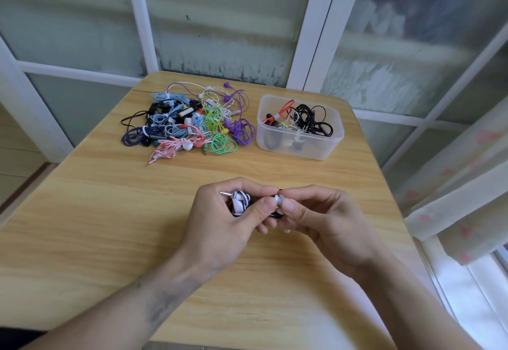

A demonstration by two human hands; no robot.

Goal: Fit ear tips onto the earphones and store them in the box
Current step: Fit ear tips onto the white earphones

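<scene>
We pinch a white ear tip [279, 200] between our right hand [316, 217] and left hand [228, 223], whose closed fingers also clasp the coiled black-and-white earphones [239, 201] above the wooden table [110, 226]. Beyond lie a tangled earphone pile [189, 122] and a clear box [299, 126] holding black and red cables; frosted windows [220, 19] behind. The earbud itself is hidden.

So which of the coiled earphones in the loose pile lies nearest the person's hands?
The pink-and-white striped earphones, at the pile's near left edge, with a loop trailing toward the hands. The mint green coil beside them sits slightly farther back; the blue, purple and dark bundles lie behind.
</scene>
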